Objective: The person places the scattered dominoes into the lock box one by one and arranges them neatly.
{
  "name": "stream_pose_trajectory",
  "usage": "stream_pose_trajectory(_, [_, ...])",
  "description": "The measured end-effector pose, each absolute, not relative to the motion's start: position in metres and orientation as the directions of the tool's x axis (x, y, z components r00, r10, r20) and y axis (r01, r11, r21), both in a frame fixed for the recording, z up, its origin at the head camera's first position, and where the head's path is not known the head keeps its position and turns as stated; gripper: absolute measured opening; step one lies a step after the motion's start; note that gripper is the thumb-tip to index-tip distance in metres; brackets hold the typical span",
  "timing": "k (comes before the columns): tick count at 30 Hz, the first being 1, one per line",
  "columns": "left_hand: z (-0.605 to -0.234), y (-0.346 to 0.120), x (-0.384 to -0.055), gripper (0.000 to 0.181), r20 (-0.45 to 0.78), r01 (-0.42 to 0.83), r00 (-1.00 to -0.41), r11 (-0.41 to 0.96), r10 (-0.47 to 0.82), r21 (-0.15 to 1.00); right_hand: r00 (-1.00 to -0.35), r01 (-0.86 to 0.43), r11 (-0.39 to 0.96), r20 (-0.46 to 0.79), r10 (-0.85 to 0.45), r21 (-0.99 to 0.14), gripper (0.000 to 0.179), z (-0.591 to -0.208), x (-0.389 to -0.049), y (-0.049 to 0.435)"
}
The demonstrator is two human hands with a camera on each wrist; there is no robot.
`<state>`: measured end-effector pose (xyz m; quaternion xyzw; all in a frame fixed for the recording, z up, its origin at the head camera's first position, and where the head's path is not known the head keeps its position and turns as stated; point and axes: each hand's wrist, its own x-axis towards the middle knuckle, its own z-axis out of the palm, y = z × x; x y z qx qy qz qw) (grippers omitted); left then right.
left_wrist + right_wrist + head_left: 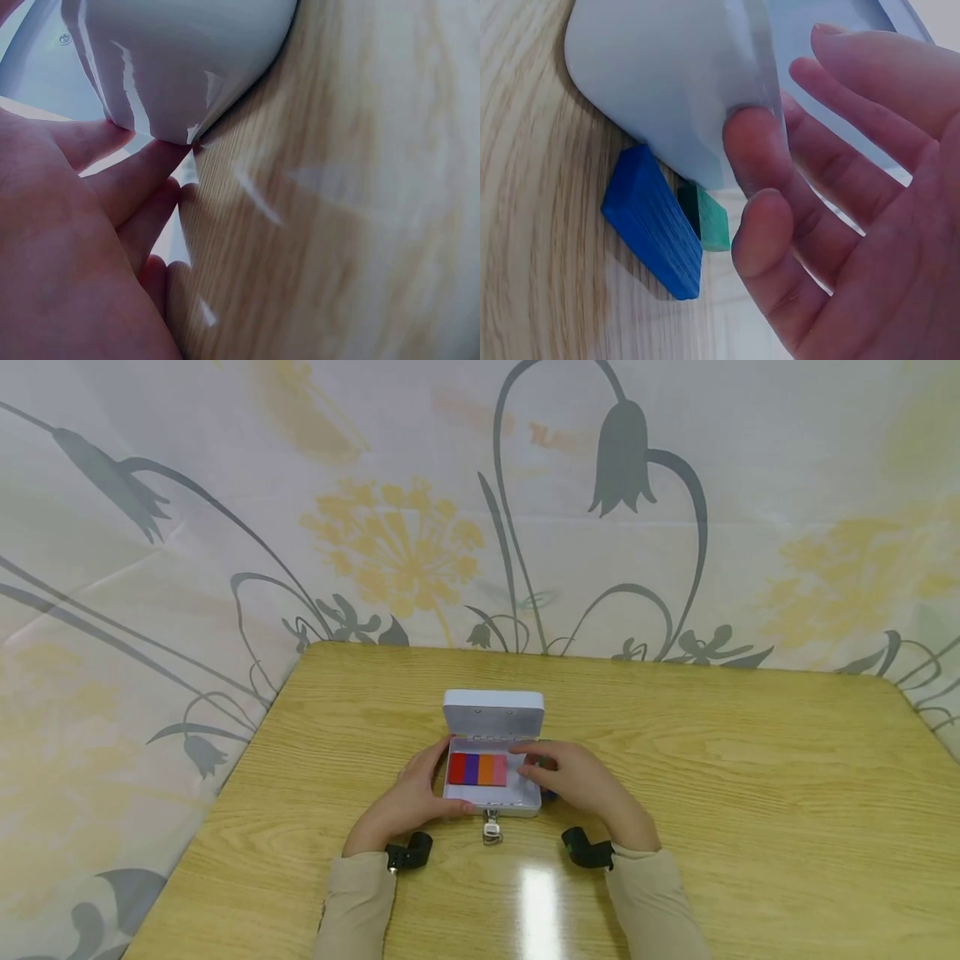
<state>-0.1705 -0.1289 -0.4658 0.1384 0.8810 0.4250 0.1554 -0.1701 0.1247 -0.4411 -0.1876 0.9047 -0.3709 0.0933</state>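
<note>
A white cash box [504, 797] stands on the table with its lid [494, 714] raised. Inside, toward its left, a red block [457, 769], a purple block [472, 769], an orange block [486, 770] and a pink block [499, 770] lie side by side. My left hand [412, 796] holds the box by its left side, thumb at the front corner, fingers toward the back. Over the right end is my right hand [573, 774], loosely bent and holding nothing; in the right wrist view one fingertip touches the outer wall.
Against the box's right side, a blue block [652, 225] and a green block [714, 217] are on the table [750, 793]. Keys [492, 829] hang from the front lock. Behind the table rises a flower-patterned cloth [405, 552].
</note>
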Motion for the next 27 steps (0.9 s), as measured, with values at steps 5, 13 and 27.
stream_pose_trajectory(5, [-0.467,-0.129,-0.17,0.107,-0.152,0.116,-0.915,0.602,0.375,0.79,-0.917,-0.251,0.63,-0.029,-0.398,-0.735,0.032,-0.438,-0.17,0.128])
stream_pose_trajectory(13, [-0.467,-0.128,-0.17,0.107,-0.149,0.115,-0.916,0.6,0.372,0.792,-0.943,-0.165,0.579,-0.045,-0.331,-0.798,0.032,-0.438,-0.17,0.14])
stream_pose_trajectory(27, [-0.467,-0.127,-0.171,0.108,-0.15,0.117,-0.917,0.611,0.369,0.783,-0.958,-0.125,0.535,-0.039,-0.284,-0.835,0.031,-0.448,-0.172,0.157])
